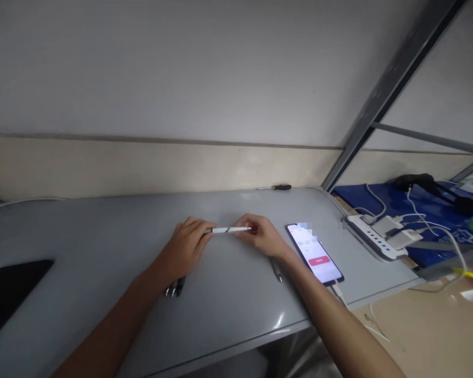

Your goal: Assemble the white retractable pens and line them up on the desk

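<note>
A slim white pen (228,230) with dark marks lies level between my two hands, just above the grey desk (228,310). My left hand (188,244) pinches its dark left end. The fingers of my right hand (262,234) are closed round its right end. Several dark pens (175,287) with shiny tips stick out from under my left wrist on the desk. Beside my right wrist lies another dark pen (277,270), partly hidden by the hand.
A lit phone (317,254) with a cable lies right of my right forearm. Beyond it is a power strip (374,239) with chargers. A screwdriver (280,187) rests near the wall. At far left is a black flat object (13,294). A metal post (358,136) rises at right.
</note>
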Demonstrator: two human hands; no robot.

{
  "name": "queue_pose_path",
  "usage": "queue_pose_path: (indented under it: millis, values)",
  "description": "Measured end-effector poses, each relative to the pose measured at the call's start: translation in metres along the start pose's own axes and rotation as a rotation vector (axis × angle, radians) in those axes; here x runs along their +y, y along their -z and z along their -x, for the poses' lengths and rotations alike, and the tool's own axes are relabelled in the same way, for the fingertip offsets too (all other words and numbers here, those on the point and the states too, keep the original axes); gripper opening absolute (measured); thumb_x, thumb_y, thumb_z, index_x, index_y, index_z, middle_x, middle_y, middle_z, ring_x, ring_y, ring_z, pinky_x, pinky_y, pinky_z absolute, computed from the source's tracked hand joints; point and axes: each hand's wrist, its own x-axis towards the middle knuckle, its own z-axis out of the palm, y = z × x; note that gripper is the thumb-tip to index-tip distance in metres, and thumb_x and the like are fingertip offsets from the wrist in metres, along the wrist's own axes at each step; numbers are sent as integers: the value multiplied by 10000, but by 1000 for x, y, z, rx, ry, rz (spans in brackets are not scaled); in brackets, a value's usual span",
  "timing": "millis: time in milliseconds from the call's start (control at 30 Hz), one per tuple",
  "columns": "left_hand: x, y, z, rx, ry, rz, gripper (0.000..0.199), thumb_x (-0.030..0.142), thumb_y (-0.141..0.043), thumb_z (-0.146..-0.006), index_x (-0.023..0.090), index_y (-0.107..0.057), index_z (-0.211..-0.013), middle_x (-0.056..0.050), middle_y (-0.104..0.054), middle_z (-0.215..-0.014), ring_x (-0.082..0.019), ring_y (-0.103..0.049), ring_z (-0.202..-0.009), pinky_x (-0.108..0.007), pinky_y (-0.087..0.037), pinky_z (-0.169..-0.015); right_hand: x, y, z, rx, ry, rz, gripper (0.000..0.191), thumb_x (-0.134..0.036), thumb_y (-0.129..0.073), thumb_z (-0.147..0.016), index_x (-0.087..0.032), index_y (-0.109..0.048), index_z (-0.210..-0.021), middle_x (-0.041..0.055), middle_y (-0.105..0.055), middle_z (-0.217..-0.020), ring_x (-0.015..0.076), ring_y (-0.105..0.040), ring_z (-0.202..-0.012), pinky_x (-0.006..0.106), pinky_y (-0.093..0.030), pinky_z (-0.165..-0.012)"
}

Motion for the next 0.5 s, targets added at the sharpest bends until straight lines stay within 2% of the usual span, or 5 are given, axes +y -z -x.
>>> queue_pose_path:
  millis: [100, 200, 333, 433, 500]
  values:
    - [1, 1, 0, 5, -5, 14, 250, 295, -350, -988, 196, -576, -1025, -47, -637, -956, -206, -516, -925, -376, -399, -858, 0, 1, 1, 5, -39, 56, 300, -444, -553, -883, -163, -654, -853, -30, -472, -611, 110, -401, -562, 244, -313, -550]
    - [1, 2, 0, 11, -1, 20, 251, 302, -352, -986, 201, -580, -1020, -45, -636, -937, -206, -513, -907, -369, -409, -836, 0, 1, 1, 30, -9, 20, 280, -433, -644, -821, -181, -633, -943, -29, -492, -673, 116, -428, -604, 236, -325, -564]
    - [0, 1, -1, 19, -10, 13, 247, 294, -351, -985, 196, -578, -995, -46, -626, -922, -206, -519, -908, -369, -411, -844, 1, 1, 1, 22, -68, 52, 351, -479, -536, -886, -160, -628, -772, -29, -437, -609, 108, -379, -562, 241, -284, -530]
    - [-1, 1, -1, 14, -11, 1, 251, 300, -349, -986, 194, -577, -992, -47, -622, -915, -207, -517, -899, -370, -412, -841, 1, 1, 1, 67, -14, 30, 303, -449, -658, -809, -176, -637, -937, -36, -467, -662, 111, -412, -591, 237, -310, -552]
    - [-2, 1, -1, 12, -14, 2, 258, 305, -345, -988, 191, -577, -989, -49, -621, -906, -209, -513, -893, -364, -415, -823, 1, 1, 1, 58, 3, 24, 283, -436, -670, -801, -178, -635, -912, -29, -497, -680, 114, -433, -607, 237, -322, -566]
